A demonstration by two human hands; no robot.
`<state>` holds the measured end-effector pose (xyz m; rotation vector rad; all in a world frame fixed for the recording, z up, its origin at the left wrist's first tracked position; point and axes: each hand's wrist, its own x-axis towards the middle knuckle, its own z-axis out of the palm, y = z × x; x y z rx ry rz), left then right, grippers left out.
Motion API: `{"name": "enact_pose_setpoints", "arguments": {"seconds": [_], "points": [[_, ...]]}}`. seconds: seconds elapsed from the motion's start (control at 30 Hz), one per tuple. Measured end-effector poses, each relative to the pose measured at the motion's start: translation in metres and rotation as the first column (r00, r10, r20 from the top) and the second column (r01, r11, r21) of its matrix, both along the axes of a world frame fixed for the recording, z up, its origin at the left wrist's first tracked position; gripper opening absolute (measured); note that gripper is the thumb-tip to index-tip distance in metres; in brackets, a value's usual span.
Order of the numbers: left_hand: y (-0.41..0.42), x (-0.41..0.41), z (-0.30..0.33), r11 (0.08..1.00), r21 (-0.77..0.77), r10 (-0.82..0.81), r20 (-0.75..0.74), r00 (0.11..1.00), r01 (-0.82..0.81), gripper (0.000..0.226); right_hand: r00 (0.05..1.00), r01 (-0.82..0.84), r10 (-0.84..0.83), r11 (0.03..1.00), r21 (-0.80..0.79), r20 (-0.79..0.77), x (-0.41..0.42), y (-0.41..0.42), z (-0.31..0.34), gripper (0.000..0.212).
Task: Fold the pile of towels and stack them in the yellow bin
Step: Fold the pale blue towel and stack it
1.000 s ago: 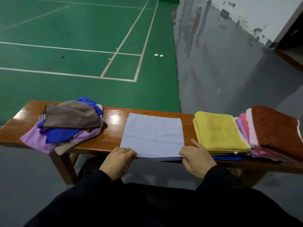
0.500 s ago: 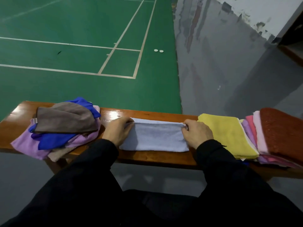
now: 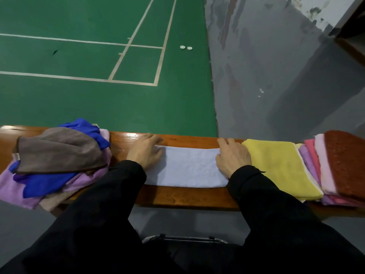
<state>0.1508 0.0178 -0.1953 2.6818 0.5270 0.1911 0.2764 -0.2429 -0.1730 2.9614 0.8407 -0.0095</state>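
Pale blue terry cloth, a towel (image 3: 185, 169) folded once into a long band, is being pressed flat in the middle of the wooden tabletop (image 3: 187, 198). It is being judged soft, light and limp, likely to sag wherever it is unsupported, so it would best be taken by its two short ends or corners.

Both ends are being held down. At the left end the left hand (image 3: 145, 153) is being laid over the cloth with fingers stretched toward the far edge; its grip is being kept apart, clamped on nothing. At the right end the right hand (image 3: 233, 157) is being rested in the same way, fingers spread and flat, touching but not pinching.

On the left, just beside the left hand, a loose pile of unfolded towels (image 3: 57, 163) in grey, blue and lilac is being left to wait. On the right, a folded yellow towel (image 3: 280, 167) and a stack of pink and rust folded towels (image 3: 335, 167) are being kept. No yellow bin is being shown.
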Motion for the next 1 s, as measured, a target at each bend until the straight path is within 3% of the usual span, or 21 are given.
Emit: {"name": "enact_pose_setpoints", "arguments": {"seconds": [0.07,0.17,0.23,0.3,0.43,0.57,0.7,0.83,0.9,1.0], "points": [[-0.007,-0.011,-0.004,0.998,0.048,0.047,0.081,0.996,-0.051,0.050,0.998,-0.021,0.015,0.994,0.108,0.056,-0.005,-0.001,-0.004,0.052],[-0.032,-0.030,-0.012,0.985,0.101,0.117,0.192,0.974,-0.139,0.059,0.978,-0.198,0.174,0.950,0.241,0.117,-0.026,0.004,-0.009,0.056],[-0.045,-0.040,-0.021,0.962,0.089,0.249,0.111,0.962,-0.259,0.063,0.952,-0.291,0.305,0.932,0.213,-0.035,-0.044,0.010,-0.021,0.057],[-0.051,-0.047,-0.027,0.896,-0.005,0.442,-0.050,0.895,-0.443,0.069,0.920,-0.308,0.322,0.946,0.098,-0.225,-0.058,0.013,-0.040,0.064],[-0.050,-0.047,-0.020,0.820,-0.068,0.545,-0.215,0.810,-0.569,0.056,0.927,-0.308,0.304,0.951,0.017,-0.220,-0.060,0.012,-0.059,0.068],[-0.049,-0.037,-0.007,0.839,-0.219,0.458,-0.207,0.864,-0.497,0.034,0.933,-0.291,0.291,0.956,0.036,-0.210,-0.069,0.008,-0.054,0.068],[-0.048,-0.056,0.008,0.748,-0.463,0.511,-0.057,0.858,-0.476,0.017,0.947,-0.248,0.298,0.916,0.314,-0.119,-0.090,-0.020,-0.047,0.072],[-0.047,-0.064,0.024,0.746,-0.580,0.513,0.186,0.838,-0.327,0.032,0.962,-0.121,0.242,0.796,0.593,-0.128,-0.099,-0.052,-0.054,0.066],[-0.053,-0.057,0.031,0.735,-0.636,0.484,0.249,0.839,-0.235,0.045,0.955,-0.019,0.215,0.731,0.682,-0.204,-0.098,-0.060,-0.059,0.068],[-0.076,-0.035,0.040,0.773,-0.617,0.388,0.277,0.879,-0.147,0.045,0.908,0.162,0.198,0.645,0.747,-0.369,-0.096,-0.064,-0.056,0.077]]}}
